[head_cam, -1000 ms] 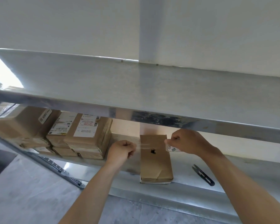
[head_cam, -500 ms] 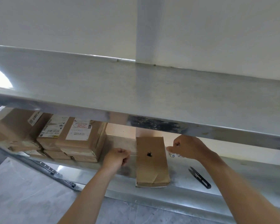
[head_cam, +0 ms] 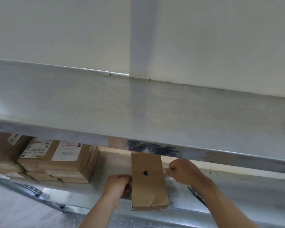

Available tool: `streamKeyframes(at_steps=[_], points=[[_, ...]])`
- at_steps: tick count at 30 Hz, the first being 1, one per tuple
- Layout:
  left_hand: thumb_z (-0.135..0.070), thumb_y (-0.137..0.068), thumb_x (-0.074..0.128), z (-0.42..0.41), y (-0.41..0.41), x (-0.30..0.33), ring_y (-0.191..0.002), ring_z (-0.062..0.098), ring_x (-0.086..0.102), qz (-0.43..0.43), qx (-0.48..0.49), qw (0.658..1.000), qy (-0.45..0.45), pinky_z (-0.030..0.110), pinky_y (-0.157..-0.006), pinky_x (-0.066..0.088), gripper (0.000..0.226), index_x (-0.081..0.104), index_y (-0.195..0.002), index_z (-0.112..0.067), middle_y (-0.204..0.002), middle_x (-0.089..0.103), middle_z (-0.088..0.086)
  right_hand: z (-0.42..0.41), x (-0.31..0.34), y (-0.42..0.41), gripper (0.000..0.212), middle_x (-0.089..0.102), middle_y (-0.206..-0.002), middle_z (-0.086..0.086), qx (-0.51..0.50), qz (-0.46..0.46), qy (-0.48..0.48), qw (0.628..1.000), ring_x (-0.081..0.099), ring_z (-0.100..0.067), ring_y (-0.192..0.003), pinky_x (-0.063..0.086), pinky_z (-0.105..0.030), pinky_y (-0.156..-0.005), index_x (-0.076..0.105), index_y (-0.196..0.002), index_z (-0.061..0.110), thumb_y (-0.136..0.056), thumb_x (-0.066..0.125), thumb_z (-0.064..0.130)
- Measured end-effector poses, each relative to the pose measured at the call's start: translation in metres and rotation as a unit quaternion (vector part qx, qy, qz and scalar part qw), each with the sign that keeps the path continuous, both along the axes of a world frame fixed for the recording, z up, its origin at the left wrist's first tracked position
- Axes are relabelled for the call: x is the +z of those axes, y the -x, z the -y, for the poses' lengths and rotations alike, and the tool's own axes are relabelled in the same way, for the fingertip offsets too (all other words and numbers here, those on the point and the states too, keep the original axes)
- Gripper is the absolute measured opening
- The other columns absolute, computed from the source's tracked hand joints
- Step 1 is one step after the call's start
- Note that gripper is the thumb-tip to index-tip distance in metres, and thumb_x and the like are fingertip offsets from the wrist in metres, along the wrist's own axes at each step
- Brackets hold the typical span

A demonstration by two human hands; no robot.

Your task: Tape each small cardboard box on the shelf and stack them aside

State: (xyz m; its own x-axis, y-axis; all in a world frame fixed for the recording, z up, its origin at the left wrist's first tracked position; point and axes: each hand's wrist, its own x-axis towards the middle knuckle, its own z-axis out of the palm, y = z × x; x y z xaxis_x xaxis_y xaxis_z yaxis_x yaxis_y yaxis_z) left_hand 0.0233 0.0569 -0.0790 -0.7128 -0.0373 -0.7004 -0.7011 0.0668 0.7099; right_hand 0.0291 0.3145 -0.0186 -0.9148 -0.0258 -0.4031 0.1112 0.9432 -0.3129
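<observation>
A small brown cardboard box (head_cam: 148, 181) with a black mark on top lies on the lower metal shelf (head_cam: 105, 163). My left hand (head_cam: 118, 183) is curled at the box's left edge, pinching the end of a clear tape strip. My right hand (head_cam: 183, 172) is curled at the box's right edge and holds the tape roll (head_cam: 166, 172), mostly hidden by its fingers. The strip over the box is barely visible.
A stack of taped boxes with white labels (head_cam: 59, 162) stands to the left on the same shelf. Small black snips (head_cam: 196, 194) lie to the right behind my right forearm. The upper shelf (head_cam: 138, 112) overhangs closely. Grey floor shows at bottom left.
Both hands have come in from a spread position to the box's two side edges, bringing the tape strip down onto the box. The view has tilted upward.
</observation>
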Motion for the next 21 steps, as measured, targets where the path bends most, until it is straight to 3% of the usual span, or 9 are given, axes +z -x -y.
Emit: streamKeyframes(at_steps=[2, 5, 7, 9, 11, 13, 15, 18, 21], points=[[-0.009, -0.085, 0.07, -0.001, -0.002, 0.002, -0.079, 0.032, 0.071, -0.03, -0.002, 0.998, 0.05, 0.05, -0.08, 0.061, 0.009, 0.075, -0.093, -0.008, -0.085, 0.076, 0.014, 0.0, 0.0, -0.001, 0.044, 0.053, -0.058, 0.01, 0.001, -0.006, 0.007, 1.0, 0.059, -0.012, -0.067, 0.053, -0.031, -0.077, 0.052, -0.059, 0.028, -0.098, 0.053, 0.047], [-0.009, -0.09, 0.061, -0.013, -0.011, 0.029, -0.076, 0.014, 0.069, -0.138, -0.055, 0.972, 0.179, 0.028, -0.063, 0.053, 0.018, 0.073, -0.085, -0.021, -0.079, 0.074, -0.007, 0.0, 0.0, -0.003, 0.037, 0.057, -0.063, 0.01, -0.002, -0.015, 0.02, 1.0, 0.06, -0.013, -0.068, 0.056, -0.032, -0.078, 0.061, -0.066, 0.026, -0.098, 0.054, 0.044], [-0.008, -0.093, 0.052, -0.023, -0.014, 0.036, -0.073, 0.013, 0.063, -0.178, -0.074, 0.951, 0.244, 0.019, -0.052, 0.041, 0.02, 0.067, -0.086, -0.019, -0.079, 0.068, -0.006, 0.0, 0.0, -0.003, 0.035, 0.061, -0.065, 0.009, -0.005, -0.02, 0.033, 0.999, 0.061, -0.013, -0.066, 0.056, -0.033, -0.077, 0.069, -0.071, 0.023, -0.097, 0.056, 0.043], [-0.017, -0.097, 0.052, -0.038, -0.019, 0.042, -0.071, 0.016, 0.06, -0.185, -0.063, 0.949, 0.25, 0.024, -0.053, 0.043, 0.01, 0.059, -0.093, -0.012, -0.085, 0.064, 0.003, 0.0, -0.001, -0.004, 0.038, 0.06, -0.061, 0.008, -0.006, -0.026, 0.036, 0.999, 0.059, -0.012, -0.064, 0.055, -0.033, -0.074, 0.069, -0.07, 0.022, -0.097, 0.056, 0.045], [-0.045, -0.093, 0.062, -0.056, -0.02, 0.041, -0.087, 0.021, 0.06, -0.173, -0.075, 0.946, 0.262, 0.03, -0.068, 0.05, 0.043, 0.048, -0.107, -0.006, -0.103, 0.057, 0.005, 0.0, -0.004, -0.005, 0.043, 0.055, -0.057, 0.008, -0.008, -0.036, 0.035, 0.999, 0.058, -0.013, -0.063, 0.053, -0.033, -0.071, 0.06, -0.059, 0.025, -0.096, 0.057, 0.046], [-0.074, -0.08, 0.062, -0.071, -0.023, 0.038, -0.109, 0.027, 0.052, -0.161, -0.121, 0.919, 0.339, 0.033, -0.084, 0.046, 0.084, 0.035, -0.123, -0.007, -0.119, 0.045, 0.007, 0.0, -0.006, -0.006, 0.045, 0.054, -0.057, 0.008, -0.011, -0.044, 0.04, 0.998, 0.06, -0.015, -0.064, 0.053, -0.036, -0.07, 0.055, -0.055, 0.026, -0.095, 0.057, 0.047], [-0.081, -0.076, 0.058, -0.078, -0.022, 0.038, -0.118, 0.031, 0.049, -0.151, -0.135, 0.895, 0.397, 0.035, -0.092, 0.045, 0.096, 0.029, -0.129, -0.006, -0.128, 0.042, 0.011, 0.0, -0.008, -0.007, 0.043, 0.055, -0.058, 0.007, -0.013, -0.05, 0.045, 0.998, 0.061, -0.015, -0.064, 0.054, -0.036, -0.069, 0.056, -0.056, 0.026, -0.094, 0.056, 0.046], [-0.065, -0.087, 0.061, -0.075, -0.015, 0.033, -0.122, 0.035, 0.049, -0.151, -0.112, 0.911, 0.367, 0.041, -0.096, 0.047, 0.083, 0.028, -0.132, -0.003, -0.135, 0.042, 0.018, 0.0, -0.009, -0.008, 0.04, 0.058, -0.058, 0.002, -0.019, -0.058, 0.055, 0.997, 0.063, -0.019, -0.063, 0.052, -0.035, -0.065, 0.057, -0.055, 0.023, -0.092, 0.057, 0.039], [-0.047, -0.098, 0.056, -0.065, -0.011, 0.026, -0.113, 0.036, 0.054, -0.172, -0.082, 0.927, 0.323, 0.046, -0.092, 0.05, 0.053, 0.036, -0.125, -0.007, -0.128, 0.048, 0.018, -0.002, -0.011, -0.008, 0.038, 0.063, -0.061, -0.003, -0.031, -0.063, 0.073, 0.995, 0.063, -0.02, -0.061, 0.053, -0.037, -0.063, 0.063, -0.058, 0.02, -0.092, 0.06, 0.039]])
